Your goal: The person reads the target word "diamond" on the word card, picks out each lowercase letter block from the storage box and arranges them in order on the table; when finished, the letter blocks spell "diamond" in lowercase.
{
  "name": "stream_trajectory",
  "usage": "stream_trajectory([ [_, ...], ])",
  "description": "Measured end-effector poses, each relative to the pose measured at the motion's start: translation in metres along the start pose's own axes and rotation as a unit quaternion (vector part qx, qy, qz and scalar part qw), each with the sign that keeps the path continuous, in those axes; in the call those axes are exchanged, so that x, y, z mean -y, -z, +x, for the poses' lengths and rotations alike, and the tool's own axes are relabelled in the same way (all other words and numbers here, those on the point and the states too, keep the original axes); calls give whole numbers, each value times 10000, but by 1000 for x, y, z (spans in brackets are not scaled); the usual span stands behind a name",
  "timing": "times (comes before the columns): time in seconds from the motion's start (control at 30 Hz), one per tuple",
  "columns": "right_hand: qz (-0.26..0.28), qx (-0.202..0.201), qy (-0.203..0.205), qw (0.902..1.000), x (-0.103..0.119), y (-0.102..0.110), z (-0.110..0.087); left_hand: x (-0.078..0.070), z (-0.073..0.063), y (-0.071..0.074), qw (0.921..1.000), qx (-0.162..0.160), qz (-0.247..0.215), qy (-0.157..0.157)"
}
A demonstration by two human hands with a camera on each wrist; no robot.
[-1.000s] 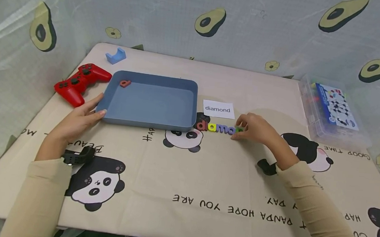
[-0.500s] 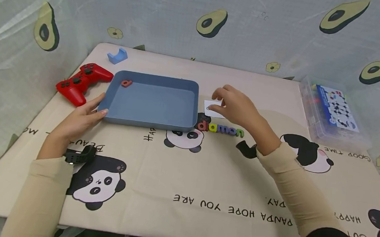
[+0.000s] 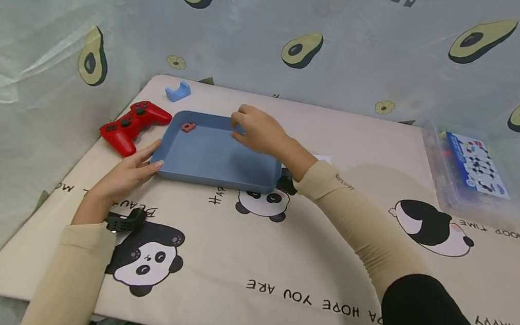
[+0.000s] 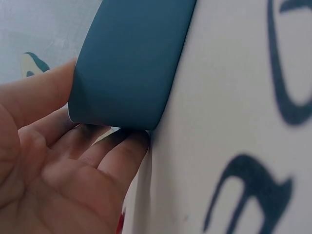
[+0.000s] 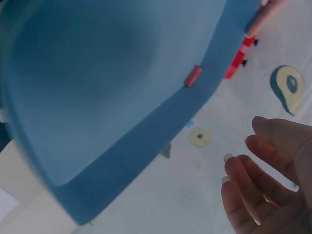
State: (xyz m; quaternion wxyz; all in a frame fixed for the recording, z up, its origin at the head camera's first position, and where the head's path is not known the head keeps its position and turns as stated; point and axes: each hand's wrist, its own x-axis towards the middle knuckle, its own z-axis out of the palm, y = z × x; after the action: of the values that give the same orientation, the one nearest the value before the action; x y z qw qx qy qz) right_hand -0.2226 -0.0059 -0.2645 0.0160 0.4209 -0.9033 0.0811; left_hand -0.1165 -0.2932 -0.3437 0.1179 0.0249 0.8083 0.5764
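Note:
A blue-grey rectangular tray (image 3: 223, 162) lies on the table, a small red letter d (image 3: 189, 127) in its far left corner. My left hand (image 3: 131, 174) holds the tray's near left corner; in the left wrist view the thumb is at one side of it and the fingers are at the other. Over the tray's far right part hovers my right hand (image 3: 260, 131), its fingers loosely bent with nothing between them. The right wrist view shows those fingers apart from the tray wall. A white card (image 3: 322, 158) peeks out behind the right forearm, which hides the row of coloured letters.
A red game controller (image 3: 135, 126) lies left of the tray, close to the left hand. Behind it stands a light-blue curved piece (image 3: 178, 92). At the right is a clear plastic box (image 3: 473, 171) with a printed blue-and-white sheet on it.
My right hand has left the row of coloured letters, passed over the card and moved left above the tray. The left hand stays at the tray corner. The head view has shifted slightly.

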Motion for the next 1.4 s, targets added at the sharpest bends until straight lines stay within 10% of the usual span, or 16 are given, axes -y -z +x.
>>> stream_trajectory([
  [0.7, 563, 2015, -242, 9776, 14, -61, 95, 3, -2, 2, 9998, -175, 44, 10],
  [1.4, -578, 2232, -126, 9730, 25, -80, 110, 5, 3, 3, 9999, -68, -21, -87],
])
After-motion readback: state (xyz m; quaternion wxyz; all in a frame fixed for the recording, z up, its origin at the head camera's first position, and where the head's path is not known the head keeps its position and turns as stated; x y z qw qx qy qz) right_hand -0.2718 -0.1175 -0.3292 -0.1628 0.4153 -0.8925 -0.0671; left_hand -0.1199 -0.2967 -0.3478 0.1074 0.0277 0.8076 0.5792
